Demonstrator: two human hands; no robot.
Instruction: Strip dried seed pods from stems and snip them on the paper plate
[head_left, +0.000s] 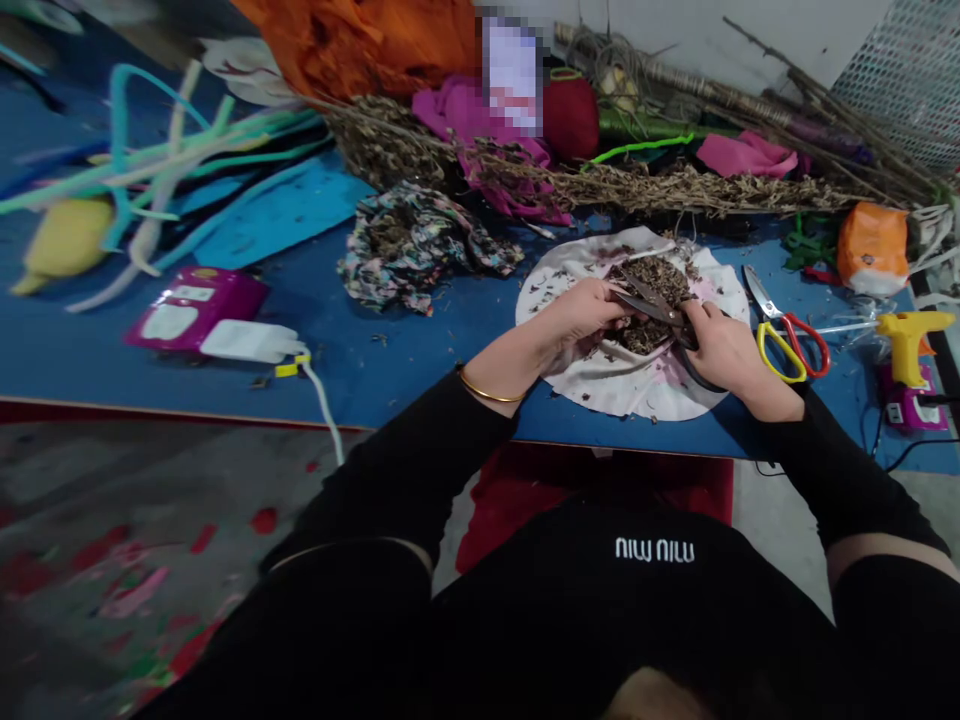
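Note:
A round white cloth (622, 397) lies flat on the blue table, with a heap of crumbled dried plant bits (651, 338) in its middle. Over the heap, my right hand (721, 350) is closed around the handles of dark scissors (654, 308), whose blades point left. My left hand (589, 312) is at the blade end, its fingers pinched together; what lies between them is hidden, possibly a bit of dried plant. Small brown scraps are scattered over the cloth around both hands.
Red-and-yellow-handled scissors (787, 335) lie right of the cloth, near a yellow glue gun (904, 340). Dried stalks (675, 188) stretch along the back. Left are a flowered cloth bundle (405, 255), a purple pack (196, 308) and foam strips (169, 150). The table's front edge (585, 447) is close.

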